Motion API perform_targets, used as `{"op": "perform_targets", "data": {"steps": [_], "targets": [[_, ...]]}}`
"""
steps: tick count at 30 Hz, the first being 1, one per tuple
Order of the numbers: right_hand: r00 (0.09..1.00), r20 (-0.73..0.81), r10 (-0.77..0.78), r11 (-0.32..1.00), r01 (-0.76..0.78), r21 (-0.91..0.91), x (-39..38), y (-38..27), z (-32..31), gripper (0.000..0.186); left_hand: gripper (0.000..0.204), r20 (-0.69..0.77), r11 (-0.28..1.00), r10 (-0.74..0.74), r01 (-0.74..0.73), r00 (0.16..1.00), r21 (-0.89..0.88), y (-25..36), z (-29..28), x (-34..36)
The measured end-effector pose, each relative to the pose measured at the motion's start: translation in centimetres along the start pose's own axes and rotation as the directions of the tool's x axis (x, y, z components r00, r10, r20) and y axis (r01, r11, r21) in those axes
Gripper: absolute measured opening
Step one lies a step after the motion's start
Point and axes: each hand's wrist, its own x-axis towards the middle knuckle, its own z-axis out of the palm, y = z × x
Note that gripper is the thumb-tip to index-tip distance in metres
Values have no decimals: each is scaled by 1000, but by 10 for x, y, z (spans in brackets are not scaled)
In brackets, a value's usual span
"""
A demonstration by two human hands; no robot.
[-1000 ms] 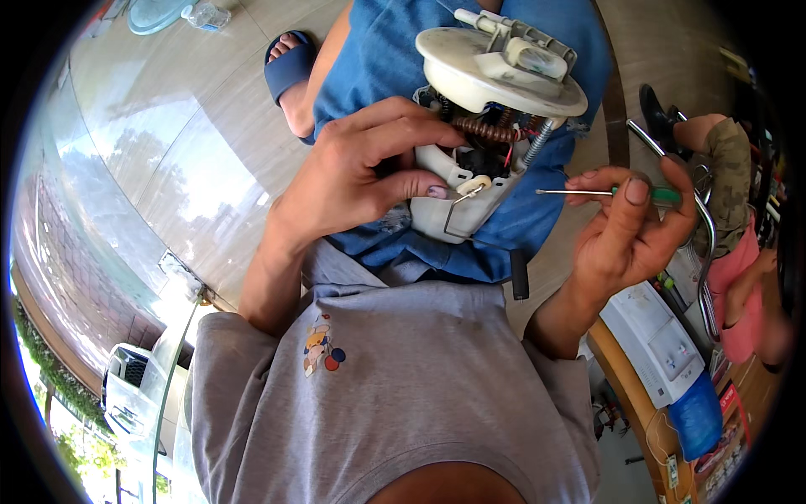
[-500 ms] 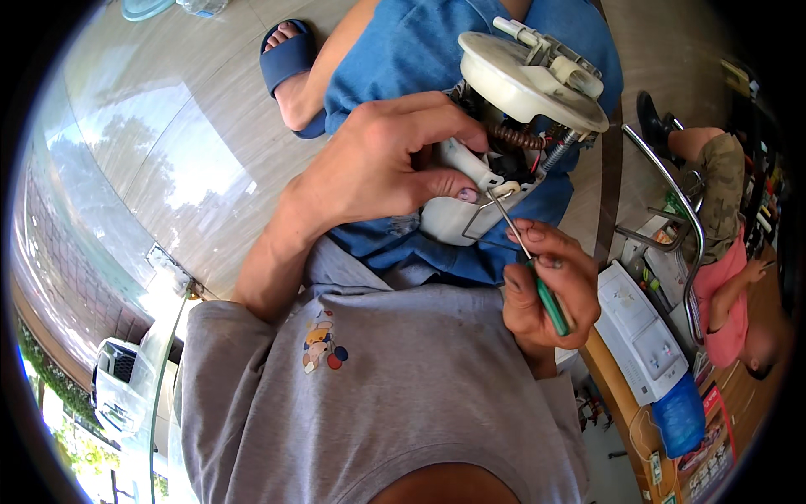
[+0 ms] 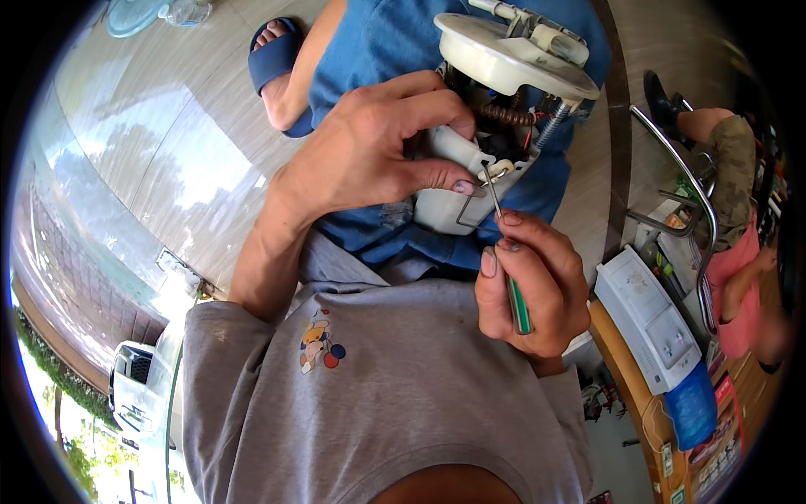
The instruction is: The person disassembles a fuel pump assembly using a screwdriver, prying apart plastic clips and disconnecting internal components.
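A fuel pump module with a round off-white flange (image 3: 508,63) rests on my lap, tilted. Below the flange are a brown corrugated hose (image 3: 504,115), a spring (image 3: 552,124) and a white plastic housing (image 3: 441,210). My left hand (image 3: 369,147) grips the module's white body, thumb near a small pale ring-like part (image 3: 499,170). In my right hand (image 3: 541,281) is a small green-handled screwdriver (image 3: 519,304), fingers wrapped round it. Its tip reaches in beside the ring-like part; exact contact cannot be made out. A thin bent wire (image 3: 462,210) hangs over the housing.
At the right, a white plastic case (image 3: 642,323) and a blue bag (image 3: 693,409) lie on a wooden bench (image 3: 621,361). A metal-framed chair (image 3: 693,189) stands nearby, and another person (image 3: 730,227) sits beyond it. At upper left, a plastic bottle (image 3: 186,12) lies on the tiled floor.
The screwdriver has swung more upright, its tip further into the module by the ring-like part. My right hand has shifted left, its fingers more curled. My left hand keeps its hold.
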Motion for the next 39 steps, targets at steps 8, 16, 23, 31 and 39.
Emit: {"op": "perform_targets", "data": {"steps": [8, 16, 23, 31, 39], "targets": [[993, 10, 118, 990, -116, -82, -3, -13, 6, 26, 39, -26, 1000, -19, 18, 999, -11, -1, 4, 3], [945, 20, 327, 935, -321, -148, -14, -27, -1, 30, 40, -46, 997, -74, 75, 996, 27, 4, 9, -2], [853, 85, 515, 849, -493, -192, -7, -28, -17, 31, 40, -103, 996, -63, 69, 993, 50, 7, 12, -3], [861, -32, 508, 852, -508, -129, -26, -18, -9, 38, 37, -152, 992, 4, 15, 988, 123, 12, 23, -6], [849, -99, 519, 842, -527, -112, -33, -5, 5, 45, 38, -162, 972, 28, 11, 986, 234, 20, 25, -8]]}}
